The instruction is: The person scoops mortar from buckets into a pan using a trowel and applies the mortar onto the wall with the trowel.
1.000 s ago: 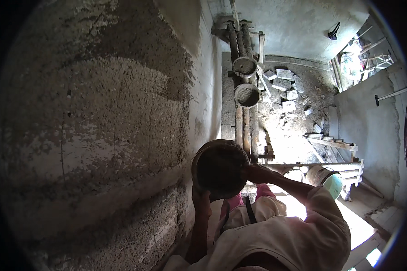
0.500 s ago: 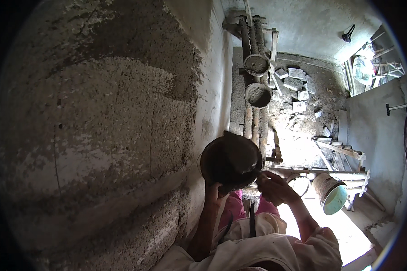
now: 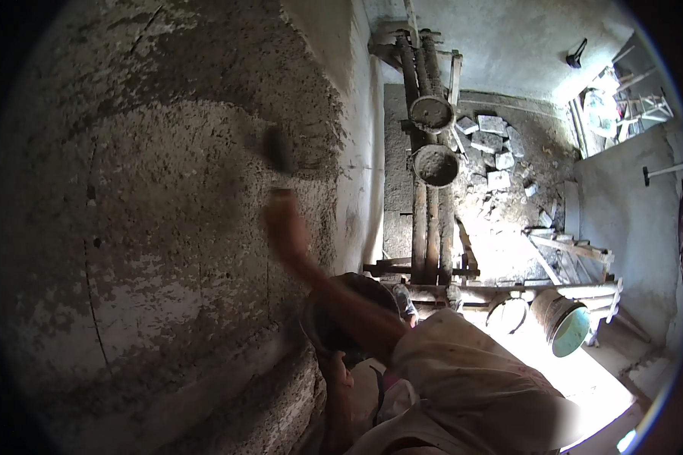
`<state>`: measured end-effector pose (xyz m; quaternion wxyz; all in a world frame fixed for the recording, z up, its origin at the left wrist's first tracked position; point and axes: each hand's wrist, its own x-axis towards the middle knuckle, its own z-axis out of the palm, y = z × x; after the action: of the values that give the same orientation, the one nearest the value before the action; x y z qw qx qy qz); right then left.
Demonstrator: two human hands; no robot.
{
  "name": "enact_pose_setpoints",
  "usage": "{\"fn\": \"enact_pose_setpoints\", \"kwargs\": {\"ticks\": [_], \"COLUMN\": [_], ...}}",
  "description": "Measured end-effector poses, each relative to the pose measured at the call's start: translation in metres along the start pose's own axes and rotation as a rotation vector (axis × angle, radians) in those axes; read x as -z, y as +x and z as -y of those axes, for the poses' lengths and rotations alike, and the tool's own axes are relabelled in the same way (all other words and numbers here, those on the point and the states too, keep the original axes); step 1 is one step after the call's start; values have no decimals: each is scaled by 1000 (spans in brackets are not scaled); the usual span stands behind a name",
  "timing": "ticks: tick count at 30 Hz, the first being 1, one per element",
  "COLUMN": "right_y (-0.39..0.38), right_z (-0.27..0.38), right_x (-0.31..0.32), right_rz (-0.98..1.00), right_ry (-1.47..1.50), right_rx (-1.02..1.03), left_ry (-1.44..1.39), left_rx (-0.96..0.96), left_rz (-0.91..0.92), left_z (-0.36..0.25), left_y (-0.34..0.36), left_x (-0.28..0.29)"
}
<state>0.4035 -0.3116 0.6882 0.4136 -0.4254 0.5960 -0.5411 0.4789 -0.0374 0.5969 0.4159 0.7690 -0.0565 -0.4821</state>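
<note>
My left hand (image 3: 338, 368) grips the near rim of a dark round bucket (image 3: 323, 331), held close to my body beside the wall. What lies inside the bucket is too dark to make out, and my right forearm crosses over it. My right hand (image 3: 287, 227) is stretched out to the left, closed round the handle of a trowel (image 3: 277, 149). The trowel's dark blade, smeared by motion, is at the rough wall (image 3: 167, 220). Darker, wet-looking mortar covers the upper part of this wall, with paler, patchy surface below.
Two buckets of mortar (image 3: 436, 166) stand on scaffold poles (image 3: 432, 227) running ahead along the wall. To the right, a tipped bucket (image 3: 569, 331) with a pale green inside rests by a wooden rail. Broken blocks (image 3: 489, 142) lie on the floor below.
My right hand has swung the trowel from the bucket up and left to the wall. The bucket, in my left hand, has moved lower and left, nearer my body.
</note>
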Motion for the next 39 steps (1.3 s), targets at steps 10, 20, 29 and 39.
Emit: {"fn": "enact_pose_setpoints", "kwargs": {"ticks": [10,20,29,39], "right_y": [-87,-102,-131,-154], "right_z": [96,-35,-74,-48], "right_x": [220,372,447,438], "right_rz": [716,762,976,879], "right_ry": [-236,-1065,-262,114], "right_rx": [561,290,-419,-851], "left_ry": [-230,24,135,-13], "left_rx": [-98,-272,-243,1], "left_rz": [62,290,479,451], "left_z": [-23,-62,-28,2], "left_y": [-59,-175,-209,-152], "left_x": [-2,-96,-146,-139]}}
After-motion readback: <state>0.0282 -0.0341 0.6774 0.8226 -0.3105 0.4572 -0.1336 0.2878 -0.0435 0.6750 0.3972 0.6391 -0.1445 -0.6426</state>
